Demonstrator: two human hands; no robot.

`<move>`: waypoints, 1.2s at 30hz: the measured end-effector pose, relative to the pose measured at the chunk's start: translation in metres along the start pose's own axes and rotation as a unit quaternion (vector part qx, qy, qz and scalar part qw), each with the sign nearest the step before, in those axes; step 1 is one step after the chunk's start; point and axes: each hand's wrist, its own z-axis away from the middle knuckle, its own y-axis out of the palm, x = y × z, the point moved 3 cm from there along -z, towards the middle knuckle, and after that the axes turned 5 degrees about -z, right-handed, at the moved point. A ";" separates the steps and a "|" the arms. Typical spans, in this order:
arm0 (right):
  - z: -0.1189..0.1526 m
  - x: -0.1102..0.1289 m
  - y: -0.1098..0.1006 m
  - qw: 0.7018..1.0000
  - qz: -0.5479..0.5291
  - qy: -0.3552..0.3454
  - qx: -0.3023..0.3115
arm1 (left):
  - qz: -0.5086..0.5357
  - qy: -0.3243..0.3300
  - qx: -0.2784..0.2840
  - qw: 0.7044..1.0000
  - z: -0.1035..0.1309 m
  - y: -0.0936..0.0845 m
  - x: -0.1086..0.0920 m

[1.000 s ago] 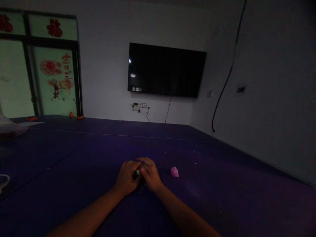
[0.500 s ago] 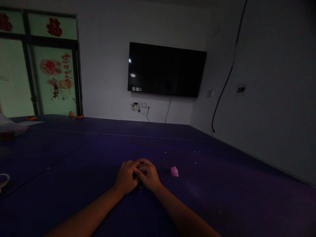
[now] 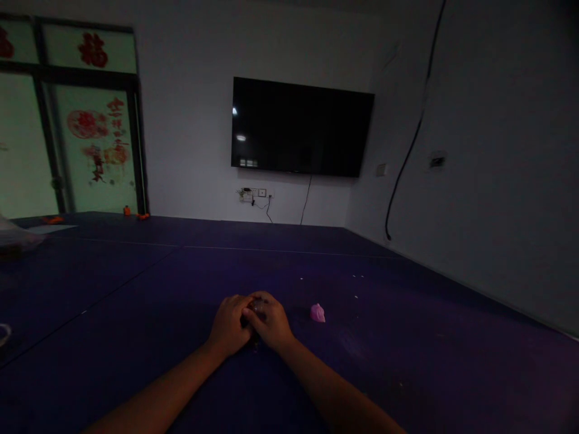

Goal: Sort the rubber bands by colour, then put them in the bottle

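Dim room, dark purple table (image 3: 407, 361). Left hand (image 3: 230, 324) and right hand (image 3: 270, 322) pressed together, closed round small clear object (image 3: 259, 307), mid-table. Pink scrap (image 3: 317, 313) just beside. Risk: poor light, fumbled grip.

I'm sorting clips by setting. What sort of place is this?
Probably a dim indoor common or activity room. A big dark TV hangs on the white wall, red paper cutouts decorate the glass door, and a wide purple mat covers the surface where both hands meet, left hand against right hand.
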 end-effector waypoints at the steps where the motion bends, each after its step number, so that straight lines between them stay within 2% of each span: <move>1: 0.000 0.000 0.000 1.000 0.004 0.000 0.000 | 0.001 -0.001 0.000 1.000 0.000 0.000 0.000; 5: 0.001 0.003 -0.001 1.000 0.018 -0.003 -0.016 | 0.002 -0.013 -0.017 1.000 0.001 -0.001 -0.001; 18: 0.002 0.008 -0.016 0.987 0.037 -0.031 -0.153 | 0.057 -0.090 -0.049 0.993 -0.001 0.001 0.009; 21: 0.001 -0.001 -0.019 0.982 0.018 -0.006 -0.190 | 0.068 -0.124 -0.060 0.988 -0.001 0.002 0.014; 24: 0.001 -0.020 -0.017 0.976 0.001 0.065 -0.207 | 0.090 -0.174 -0.094 0.976 -0.001 0.000 0.020; 25: 0.001 -0.027 -0.014 0.978 -0.005 0.090 -0.190 | 0.102 -0.191 -0.107 0.970 -0.001 -0.001 0.021; 28: 0.001 -0.043 -0.001 0.987 -0.020 0.142 -0.069 | 0.135 -0.226 -0.130 0.956 -0.002 -0.003 0.025; 31: 0.002 -0.043 0.009 0.993 -0.041 0.107 0.027 | 0.144 -0.244 -0.135 0.949 -0.002 -0.005 0.025; 34: 0.002 -0.035 0.012 0.989 -0.094 0.082 0.074 | 0.146 -0.246 -0.136 0.949 -0.002 -0.006 0.024; 36: 0.002 -0.030 0.009 0.987 -0.106 0.091 0.073 | 0.145 -0.241 -0.137 0.950 -0.002 -0.006 0.023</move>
